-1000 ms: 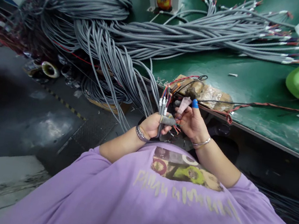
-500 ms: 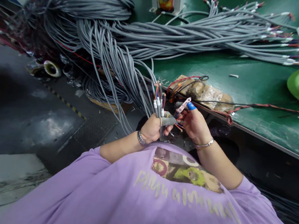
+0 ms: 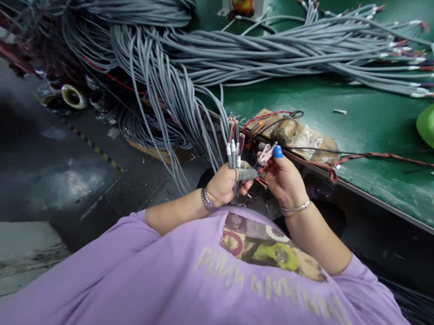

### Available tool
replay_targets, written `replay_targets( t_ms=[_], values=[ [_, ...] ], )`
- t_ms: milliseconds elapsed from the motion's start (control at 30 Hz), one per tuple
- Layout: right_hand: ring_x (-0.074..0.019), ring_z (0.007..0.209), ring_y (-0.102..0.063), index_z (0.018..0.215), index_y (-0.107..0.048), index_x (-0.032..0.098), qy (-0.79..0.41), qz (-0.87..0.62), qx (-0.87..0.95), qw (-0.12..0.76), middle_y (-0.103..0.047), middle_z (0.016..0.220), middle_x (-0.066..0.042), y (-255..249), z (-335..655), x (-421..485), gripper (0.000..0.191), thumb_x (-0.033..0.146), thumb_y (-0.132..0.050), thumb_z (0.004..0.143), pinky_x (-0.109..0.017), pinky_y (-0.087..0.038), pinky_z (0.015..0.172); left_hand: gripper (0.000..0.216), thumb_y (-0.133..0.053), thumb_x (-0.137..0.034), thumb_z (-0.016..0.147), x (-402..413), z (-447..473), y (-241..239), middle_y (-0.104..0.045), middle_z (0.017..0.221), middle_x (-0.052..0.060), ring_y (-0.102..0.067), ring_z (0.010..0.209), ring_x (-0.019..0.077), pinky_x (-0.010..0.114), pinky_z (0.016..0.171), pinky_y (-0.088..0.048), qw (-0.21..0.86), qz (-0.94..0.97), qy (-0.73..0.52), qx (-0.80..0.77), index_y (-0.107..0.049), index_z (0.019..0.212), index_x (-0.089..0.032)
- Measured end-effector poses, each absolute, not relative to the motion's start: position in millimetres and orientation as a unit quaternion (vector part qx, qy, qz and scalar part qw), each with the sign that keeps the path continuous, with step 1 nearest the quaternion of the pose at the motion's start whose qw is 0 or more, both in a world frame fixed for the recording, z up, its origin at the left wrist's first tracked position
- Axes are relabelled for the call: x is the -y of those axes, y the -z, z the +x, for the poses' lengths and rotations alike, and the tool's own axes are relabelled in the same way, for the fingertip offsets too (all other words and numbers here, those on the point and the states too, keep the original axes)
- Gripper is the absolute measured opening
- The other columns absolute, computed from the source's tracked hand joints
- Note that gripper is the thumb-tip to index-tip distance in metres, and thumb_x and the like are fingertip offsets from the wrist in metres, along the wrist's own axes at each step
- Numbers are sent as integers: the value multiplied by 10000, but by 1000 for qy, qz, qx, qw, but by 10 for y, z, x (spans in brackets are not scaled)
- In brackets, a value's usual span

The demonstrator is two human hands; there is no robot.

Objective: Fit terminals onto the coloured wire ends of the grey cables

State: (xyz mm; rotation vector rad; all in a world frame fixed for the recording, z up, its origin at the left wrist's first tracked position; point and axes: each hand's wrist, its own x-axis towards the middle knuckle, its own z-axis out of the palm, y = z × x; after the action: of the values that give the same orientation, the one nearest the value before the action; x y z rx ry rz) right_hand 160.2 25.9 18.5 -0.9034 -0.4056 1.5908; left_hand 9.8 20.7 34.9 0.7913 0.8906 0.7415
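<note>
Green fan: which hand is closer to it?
Right: the right hand is below and left of the fan in the picture; the left hand is farther left, holding grey cables.

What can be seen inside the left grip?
Grey cables: their white bands and coloured wires stick out above the left grip. More wire tips show between it and the right hand. The stretch within the grip is covered and cannot be seen.

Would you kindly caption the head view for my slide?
Left hand gripping gray cables, right hand holding a pink object.
</note>
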Motion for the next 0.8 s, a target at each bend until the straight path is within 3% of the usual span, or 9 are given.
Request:
replay_targets(
  t_ms=[300, 533, 800],
  values=[
    [-98, 647, -544, 865, -734, 193, -678, -378, 177, 606, -712, 795, 2, -157, 1576, -272, 434, 531, -876, 633, -238, -438, 602, 292, -768, -322, 629, -199, 104, -337, -543, 480, -45, -437, 375, 57, 189, 378, -319, 759, 381, -330, -412, -516, 657, -178],
    [-103, 644, -579, 906, -705, 222, -692, -387, 169, 585, -691, 751, 20, -196, 1564, -230, 452, 631, -775, 726, -239, -460, 597, 344, -791, -384, 621, -150, 122, -363, -552, 503, -45, -447, 388, 53, 195, 389, -327, 744, 390, -350, -415, -519, 646, -174],
    [-100, 608, -574, 841, -684, 209, -727, -369, 131, 564, -691, 735, 14, -266, 1590, -231, 423, 619, -745, 754, -223, -471, 554, 361, -805, -395, 611, -114, 122, -393, -546, 492, -48, -446, 385, 54, 194, 383, -333, 739, 402, -344, -417, -521, 642, -175]
  ],
)
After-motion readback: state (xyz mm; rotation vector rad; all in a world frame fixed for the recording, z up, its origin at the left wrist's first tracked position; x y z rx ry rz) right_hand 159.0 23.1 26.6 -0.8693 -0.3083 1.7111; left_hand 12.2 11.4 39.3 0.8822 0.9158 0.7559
